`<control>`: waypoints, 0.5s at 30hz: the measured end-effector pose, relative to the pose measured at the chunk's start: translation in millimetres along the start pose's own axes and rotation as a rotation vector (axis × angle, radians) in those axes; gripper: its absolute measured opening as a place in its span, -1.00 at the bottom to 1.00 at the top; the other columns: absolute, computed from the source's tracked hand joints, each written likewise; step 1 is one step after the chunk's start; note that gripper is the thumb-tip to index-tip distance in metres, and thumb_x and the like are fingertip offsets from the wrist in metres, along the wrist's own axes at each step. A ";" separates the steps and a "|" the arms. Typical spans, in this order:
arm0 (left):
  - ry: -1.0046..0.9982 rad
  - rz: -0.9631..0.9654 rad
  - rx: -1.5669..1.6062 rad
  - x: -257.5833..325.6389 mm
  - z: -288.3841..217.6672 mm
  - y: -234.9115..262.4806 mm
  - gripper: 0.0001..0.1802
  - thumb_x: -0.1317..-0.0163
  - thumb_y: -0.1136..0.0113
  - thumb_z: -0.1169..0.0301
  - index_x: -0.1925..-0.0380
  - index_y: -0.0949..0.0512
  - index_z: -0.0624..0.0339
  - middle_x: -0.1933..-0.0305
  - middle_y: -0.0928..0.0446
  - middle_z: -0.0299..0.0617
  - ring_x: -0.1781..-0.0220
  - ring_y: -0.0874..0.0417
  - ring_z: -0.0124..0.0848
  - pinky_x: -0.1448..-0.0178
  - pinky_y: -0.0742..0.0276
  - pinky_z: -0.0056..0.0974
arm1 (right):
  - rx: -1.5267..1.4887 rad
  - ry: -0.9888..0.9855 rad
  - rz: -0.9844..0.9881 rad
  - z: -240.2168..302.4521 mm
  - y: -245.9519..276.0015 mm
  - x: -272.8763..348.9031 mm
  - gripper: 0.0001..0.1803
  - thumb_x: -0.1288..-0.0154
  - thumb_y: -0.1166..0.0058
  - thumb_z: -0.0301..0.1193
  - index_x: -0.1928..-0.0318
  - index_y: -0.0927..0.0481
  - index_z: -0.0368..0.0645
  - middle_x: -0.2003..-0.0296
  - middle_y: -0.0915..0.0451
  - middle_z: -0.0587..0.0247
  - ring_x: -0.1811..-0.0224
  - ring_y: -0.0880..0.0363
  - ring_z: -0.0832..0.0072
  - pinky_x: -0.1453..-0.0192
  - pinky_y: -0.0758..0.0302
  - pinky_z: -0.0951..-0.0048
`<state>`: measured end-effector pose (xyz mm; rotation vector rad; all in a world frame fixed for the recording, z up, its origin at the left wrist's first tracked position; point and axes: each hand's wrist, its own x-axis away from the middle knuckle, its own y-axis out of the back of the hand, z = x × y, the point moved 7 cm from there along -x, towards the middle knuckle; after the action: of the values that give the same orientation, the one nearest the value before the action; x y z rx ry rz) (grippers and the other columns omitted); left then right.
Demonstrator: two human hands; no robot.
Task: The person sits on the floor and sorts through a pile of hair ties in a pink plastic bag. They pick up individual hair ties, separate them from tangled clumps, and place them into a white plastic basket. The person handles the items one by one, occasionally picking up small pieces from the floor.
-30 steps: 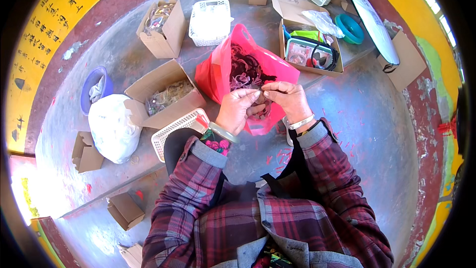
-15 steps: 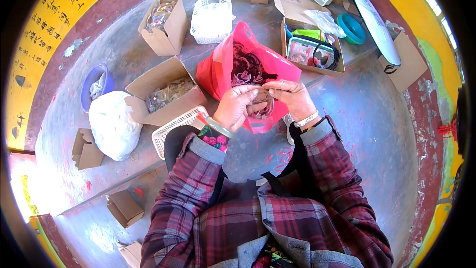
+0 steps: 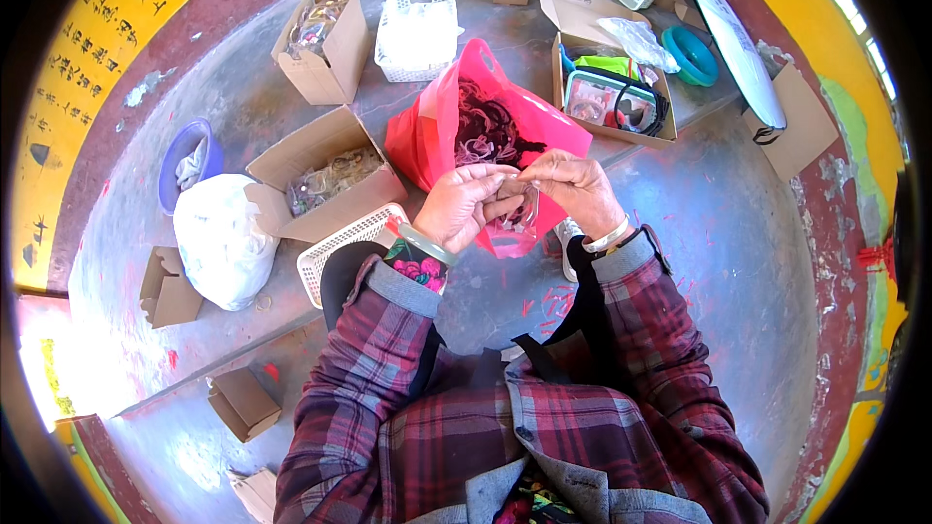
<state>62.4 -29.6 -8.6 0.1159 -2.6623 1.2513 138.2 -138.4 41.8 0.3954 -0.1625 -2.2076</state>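
Both hands have barely shifted over the last second: left hand and right hand still pinch a small clear packet together, just near-side of the open red bag, so handling continues.

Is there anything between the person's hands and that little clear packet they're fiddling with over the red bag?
Nothing visible does. The left hand and the right hand both pinch the small clear packet directly, holding it just above the open red bag on the floor.
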 end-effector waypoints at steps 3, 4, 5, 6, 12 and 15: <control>0.001 0.008 0.006 -1.2 1.2 1.0 -0.73 -0.28 0.12 0.52 0.09 -0.42 0.48 0.07 -0.51 0.10 -0.01 -0.55 -0.12 -0.16 -0.45 -0.19 | 0.065 0.017 -0.001 4.9 0.2 0.6 -0.74 -0.10 0.01 -0.68 0.27 -0.67 -0.14 0.41 -0.53 0.32 0.30 -0.50 0.57 0.21 -0.44 0.59; 0.003 0.010 0.005 -1.5 1.4 1.0 -0.73 -0.27 0.12 0.52 0.09 -0.42 0.48 0.07 -0.51 0.10 -0.01 -0.55 -0.11 -0.17 -0.45 -0.18 | 0.104 0.040 -0.003 7.2 0.7 0.7 -0.74 -0.10 0.00 -0.68 0.28 -0.67 -0.14 0.41 -0.53 0.32 0.30 -0.50 0.56 0.21 -0.44 0.59; -0.005 0.018 0.003 -1.2 0.6 0.4 -0.72 -0.27 0.12 0.53 0.09 -0.42 0.48 0.07 -0.51 0.10 -0.01 -0.55 -0.11 -0.17 -0.44 -0.18 | 0.142 0.063 -0.005 9.2 0.8 0.8 -0.75 -0.09 0.00 -0.69 0.29 -0.67 -0.13 0.41 -0.53 0.32 0.30 -0.50 0.56 0.21 -0.44 0.59; -0.013 0.026 0.000 -0.8 -0.4 -0.5 -0.72 -0.26 0.12 0.53 0.09 -0.42 0.48 0.07 -0.51 0.10 -0.01 -0.55 -0.12 -0.17 -0.44 -0.18 | 0.136 0.071 -0.016 9.5 0.9 1.0 -0.75 -0.08 -0.01 -0.69 0.29 -0.67 -0.14 0.41 -0.53 0.31 0.30 -0.50 0.55 0.21 -0.43 0.60; -0.032 0.036 0.074 -0.4 -3.4 -4.6 -0.72 -0.24 0.05 0.49 0.11 -0.43 0.47 0.09 -0.52 0.09 0.03 -0.57 -0.14 -0.16 -0.45 -0.19 | 0.168 0.122 -0.059 5.8 0.8 1.9 -0.75 -0.05 -0.04 -0.70 0.31 -0.67 -0.14 0.41 -0.53 0.30 0.31 -0.50 0.55 0.23 -0.43 0.60; -0.040 0.003 0.011 -2.3 -0.1 -4.0 -0.75 -0.25 0.01 0.47 0.15 -0.45 0.45 0.11 -0.53 0.07 0.05 -0.58 -0.18 -0.13 -0.49 -0.23 | 0.142 0.114 -0.067 4.0 0.4 2.1 -0.75 -0.05 -0.04 -0.69 0.30 -0.67 -0.13 0.42 -0.52 0.31 0.32 -0.50 0.55 0.24 -0.43 0.60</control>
<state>65.4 -32.1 -6.0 0.1400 -2.6910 1.2779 136.0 -140.4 45.2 0.6113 -0.2478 -2.2396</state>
